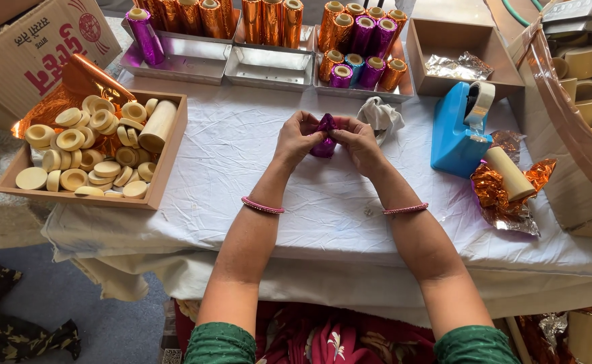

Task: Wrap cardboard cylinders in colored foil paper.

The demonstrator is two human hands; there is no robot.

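Observation:
My left hand (297,137) and my right hand (358,140) meet over the middle of the white cloth-covered table (242,195). Both pinch a small object wrapped in shiny purple foil (324,139), held just above the cloth between the fingertips. Most of the object is hidden by my fingers. A pink bangle sits on each wrist.
A wooden tray (168,152) of cream discs and a cylinder lies at left. Metal trays (269,67) with orange, purple and blue foil-wrapped cylinders line the back. A blue tape dispenser (456,135), a cream cylinder on orange foil (508,176), a crumpled cloth (381,114) and a cardboard box (40,47) surround the work spot.

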